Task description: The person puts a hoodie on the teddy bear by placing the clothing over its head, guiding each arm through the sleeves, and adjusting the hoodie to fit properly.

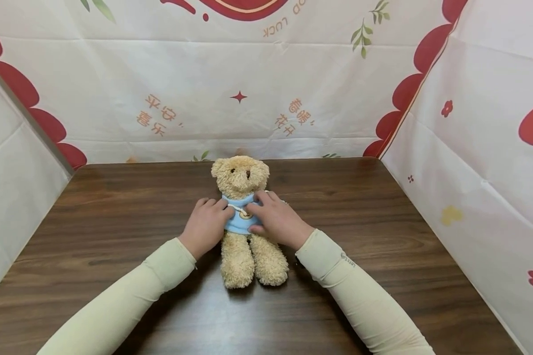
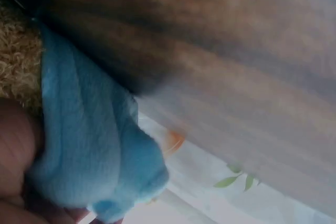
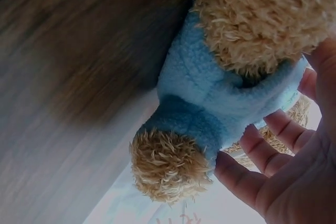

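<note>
A tan plush teddy bear (image 1: pixel 237 261) in a blue hoodie (image 1: pixel 237 227) lies face up on the dark wooden table, its legs towards me. At the bear's left side in the head view, my left hand (image 1: pixel 206 224) holds the hoodie with bent fingers; its fingertips are partly hidden. A white cord (image 1: pixel 236 208) runs across the chest between my hands. My right hand (image 1: pixel 280 217) rests on the other side of the chest, thumb apart from the fingers. In the right wrist view, its slightly bent fingers (image 3: pixel 239 179) touch the hoodie beside a furry paw (image 3: pixel 168 166).
The brown wood-grain table (image 1: pixel 115 212) extends around the bear. A white printed cloth (image 1: pixel 195 74) with red scallops and leaf patterns stands behind the table's far edge. Cloth side walls (image 1: pixel 488 148) flank the table.
</note>
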`<state>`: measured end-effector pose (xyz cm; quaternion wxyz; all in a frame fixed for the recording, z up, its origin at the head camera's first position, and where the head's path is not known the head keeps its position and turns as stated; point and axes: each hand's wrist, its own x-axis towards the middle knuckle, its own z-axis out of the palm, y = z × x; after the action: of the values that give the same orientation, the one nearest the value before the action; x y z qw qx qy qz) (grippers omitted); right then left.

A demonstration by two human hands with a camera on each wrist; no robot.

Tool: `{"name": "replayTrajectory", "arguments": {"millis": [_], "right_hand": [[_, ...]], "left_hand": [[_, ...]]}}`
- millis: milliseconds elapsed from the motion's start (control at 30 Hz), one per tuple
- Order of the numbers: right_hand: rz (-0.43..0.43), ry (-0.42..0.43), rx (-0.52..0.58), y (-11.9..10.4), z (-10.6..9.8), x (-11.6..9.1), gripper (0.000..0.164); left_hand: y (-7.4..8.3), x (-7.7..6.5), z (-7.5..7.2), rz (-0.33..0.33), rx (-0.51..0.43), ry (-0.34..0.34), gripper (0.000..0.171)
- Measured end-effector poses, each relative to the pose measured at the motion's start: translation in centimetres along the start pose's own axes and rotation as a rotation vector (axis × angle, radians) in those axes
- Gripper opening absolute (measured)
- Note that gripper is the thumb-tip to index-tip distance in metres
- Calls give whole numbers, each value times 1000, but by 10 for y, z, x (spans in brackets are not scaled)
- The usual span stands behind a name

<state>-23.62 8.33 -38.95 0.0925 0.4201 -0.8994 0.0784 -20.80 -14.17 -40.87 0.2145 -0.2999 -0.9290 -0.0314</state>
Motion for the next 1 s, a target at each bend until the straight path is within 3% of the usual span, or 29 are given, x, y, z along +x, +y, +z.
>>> {"name": "replayTrajectory", "arguments": {"millis": [167, 267, 333, 433, 633, 867, 1000], "right_hand": [[-3, 9, -15, 1, -1, 1, 38], [4, 9, -20, 3, -3, 1, 37], [14, 2, -17, 3, -3, 0, 37], [26, -14, -14, 2, -3, 0, 38], [29, -21, -21, -2, -2, 1, 38], [22, -8, -26, -5, 0, 2, 39], [14, -2, -33, -6, 0, 3, 37]], "left_hand": [[-15, -4, -21, 31, -120, -248, 36], [-24, -8, -33, 86, -169, -321, 44], [-27, -9, -35, 134, -151, -305, 45], [-27, -10, -30, 182, -71, -211, 33], [-21, -8, -19, 191, 28, -67, 16], [-22, -6, -13, 194, 100, -26, 12], [-23, -6, -15, 193, 101, -46, 16]]}}
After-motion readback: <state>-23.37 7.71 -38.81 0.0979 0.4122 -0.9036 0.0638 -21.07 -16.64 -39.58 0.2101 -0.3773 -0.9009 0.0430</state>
